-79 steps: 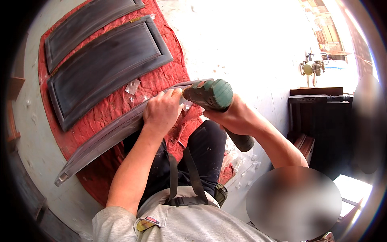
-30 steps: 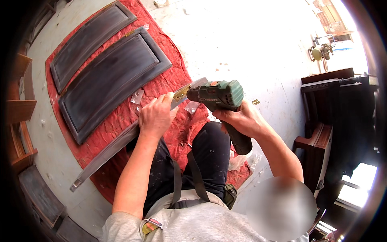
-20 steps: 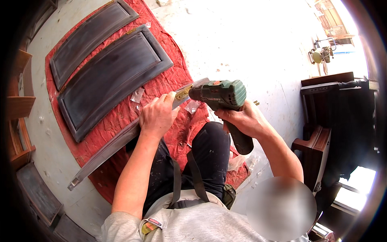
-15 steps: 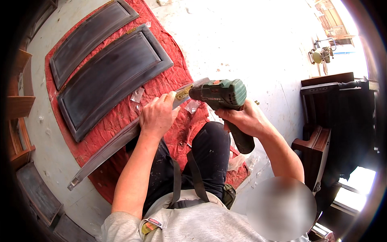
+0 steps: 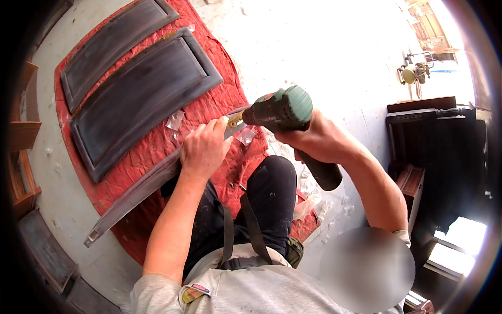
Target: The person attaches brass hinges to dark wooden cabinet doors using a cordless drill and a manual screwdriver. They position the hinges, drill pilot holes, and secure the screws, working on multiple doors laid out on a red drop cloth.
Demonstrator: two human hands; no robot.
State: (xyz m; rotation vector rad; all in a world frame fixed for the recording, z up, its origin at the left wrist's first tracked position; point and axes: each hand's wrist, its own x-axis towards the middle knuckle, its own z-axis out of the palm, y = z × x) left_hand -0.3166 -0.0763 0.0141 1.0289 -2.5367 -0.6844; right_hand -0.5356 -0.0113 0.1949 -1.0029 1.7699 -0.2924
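My right hand (image 5: 321, 137) is wrapped round the handle of a dark green cordless drill (image 5: 282, 111). The drill's nose points left, at a brass hinge (image 5: 235, 123) on the edge of a dark wooden door panel (image 5: 137, 192). That panel stands on edge, slanting from lower left to upper right before my knees. My left hand (image 5: 203, 150) grips its upper edge, with the fingertips close to the hinge. Whether the drill's tip touches a screw is too small to tell.
Two dark curved panels (image 5: 146, 94) lie flat on a red quilted cloth (image 5: 99, 191) to the left. Small clear plastic bags (image 5: 175, 120) lie beside them. Dark furniture (image 5: 418, 141) stands at the right, wooden cabinet parts (image 5: 23, 178) at the far left, and a compressor-like machine (image 5: 413, 73) far right.
The drill has tilted, its rear swinging up and left while the handle's base moves right. My right forearm has shifted outward. My left hand keeps its hold on the panel.
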